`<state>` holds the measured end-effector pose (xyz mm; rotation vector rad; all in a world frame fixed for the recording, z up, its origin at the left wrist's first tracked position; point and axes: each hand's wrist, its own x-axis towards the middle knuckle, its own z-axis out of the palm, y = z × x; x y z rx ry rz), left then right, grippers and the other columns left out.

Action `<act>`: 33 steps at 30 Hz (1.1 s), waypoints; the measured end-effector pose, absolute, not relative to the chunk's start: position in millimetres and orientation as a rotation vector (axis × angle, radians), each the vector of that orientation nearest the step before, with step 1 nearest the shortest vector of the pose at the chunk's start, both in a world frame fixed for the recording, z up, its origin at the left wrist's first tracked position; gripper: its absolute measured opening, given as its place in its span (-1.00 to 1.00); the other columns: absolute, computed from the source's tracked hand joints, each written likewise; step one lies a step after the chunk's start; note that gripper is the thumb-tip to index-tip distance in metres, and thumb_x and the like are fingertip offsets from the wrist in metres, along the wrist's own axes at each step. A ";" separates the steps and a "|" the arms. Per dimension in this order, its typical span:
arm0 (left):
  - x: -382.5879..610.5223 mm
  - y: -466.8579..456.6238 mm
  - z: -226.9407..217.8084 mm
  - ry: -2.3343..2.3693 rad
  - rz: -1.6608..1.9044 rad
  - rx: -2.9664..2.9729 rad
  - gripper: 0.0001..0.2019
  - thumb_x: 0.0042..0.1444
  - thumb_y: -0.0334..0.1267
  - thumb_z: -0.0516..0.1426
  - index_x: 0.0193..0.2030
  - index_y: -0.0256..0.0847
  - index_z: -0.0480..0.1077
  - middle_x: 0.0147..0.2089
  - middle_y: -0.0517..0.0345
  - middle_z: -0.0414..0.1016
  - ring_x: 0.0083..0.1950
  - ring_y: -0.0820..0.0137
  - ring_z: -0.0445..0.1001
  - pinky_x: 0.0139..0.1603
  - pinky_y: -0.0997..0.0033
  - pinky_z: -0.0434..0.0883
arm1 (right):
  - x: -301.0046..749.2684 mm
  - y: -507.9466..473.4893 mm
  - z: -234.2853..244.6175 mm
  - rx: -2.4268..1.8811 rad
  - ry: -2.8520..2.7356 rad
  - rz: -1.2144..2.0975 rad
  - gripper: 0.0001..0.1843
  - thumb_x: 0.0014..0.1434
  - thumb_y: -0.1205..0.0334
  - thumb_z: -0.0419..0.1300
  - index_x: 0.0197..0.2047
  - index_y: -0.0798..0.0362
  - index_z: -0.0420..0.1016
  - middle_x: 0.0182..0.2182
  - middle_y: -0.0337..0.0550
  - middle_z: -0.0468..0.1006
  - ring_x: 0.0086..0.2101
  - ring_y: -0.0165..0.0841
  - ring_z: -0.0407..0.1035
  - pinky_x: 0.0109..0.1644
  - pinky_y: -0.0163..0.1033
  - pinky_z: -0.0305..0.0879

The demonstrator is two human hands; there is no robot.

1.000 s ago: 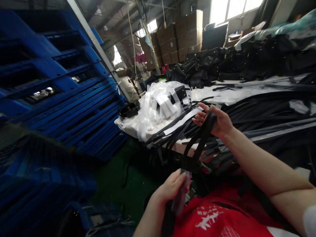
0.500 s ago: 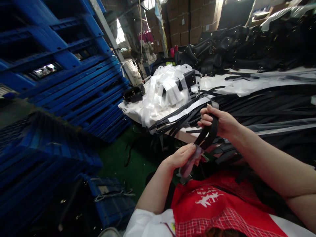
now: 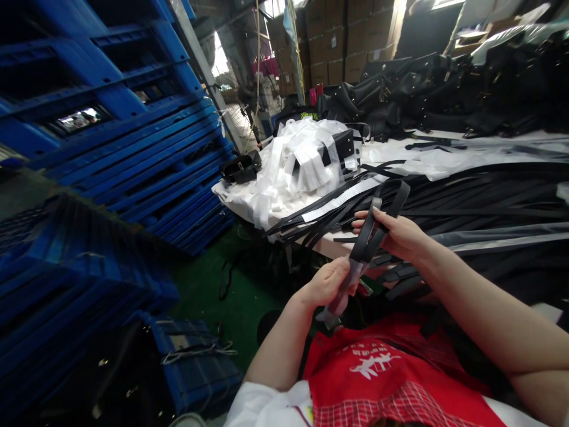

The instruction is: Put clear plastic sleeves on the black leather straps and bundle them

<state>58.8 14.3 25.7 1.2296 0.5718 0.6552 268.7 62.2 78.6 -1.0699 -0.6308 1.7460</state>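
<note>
Head camera: Looped black strap (image 3: 365, 237) held between two hands above a worktop's edge (image 3: 328, 246)

A person in a red apron (image 3: 338, 356) holds the doubled strap in front of the body, just on the near side of the worktop. The left hand (image 3: 329, 281) closes on its lower part, thumb on top, where clear wrapping (image 3: 343, 293) covers it; that grip appears to anchor the piece. Higher up and nearer the worktop, the right hand (image 3: 402, 236) has its fingers extended behind the strap and its thumb against it, a hold that seems meant to support the loop and keep its two sides apart. Whether that hand is squeezing cannot be told.

Just beyond, long black straps (image 3: 480, 196) lie side by side across the worktop, probably laid lengthwise to limit tangling and within easy reach of the right hand. A heap of white strips (image 3: 306, 148) sits to their left, draped over a dark boxy item (image 3: 344, 145), with a small black bag (image 3: 242, 167) beside it at the corner.

To the left, blue pallets (image 3: 146, 157) rise in a stack from the green floor (image 3: 204, 284), apparently piled flat to save room. Black bags (image 3: 427, 101) crowd the worktop's far side, and behind them brown cartons (image 3: 326, 41) stand stacked.
</note>
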 end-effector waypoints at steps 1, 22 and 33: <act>59.4 13.4 28.9 0.582 0.636 1.261 -0.45 0.28 0.22 -0.04 -0.09 -0.33 0.36 -0.43 0.14 0.37 -0.46 0.47 0.34 -0.40 0.47 0.28 | 266.1 64.4 75.5 -1.067 -0.531 1.740 -0.67 0.40 0.15 0.01 -0.09 0.16 0.52 -0.29 0.02 0.65 -0.33 -0.31 0.56 -0.24 -0.23 0.53; 75.3 3.0 -0.4 0.855 0.557 1.117 -0.34 0.11 0.42 -0.03 -0.26 -0.27 0.30 -0.59 0.28 0.29 -0.66 0.55 0.22 -0.62 0.54 0.19 | 247.4 78.4 43.0 -0.724 -0.422 1.640 -0.45 0.08 -0.09 0.37 -0.51 0.02 0.10 -0.72 -0.43 -0.04 -0.61 -0.49 0.07 -0.48 -0.35 0.15; 44.6 -17.0 -43.1 1.024 0.407 1.195 -0.23 -0.09 0.58 -0.06 -0.44 -0.22 0.36 -0.65 0.23 0.22 -0.66 0.52 0.14 -0.61 0.48 0.06 | 260.2 77.7 12.1 -0.650 -0.247 1.679 -0.41 0.09 -0.06 0.37 -0.54 0.03 0.03 -0.70 -0.44 -0.03 -0.64 -0.52 0.00 -0.48 -0.33 0.10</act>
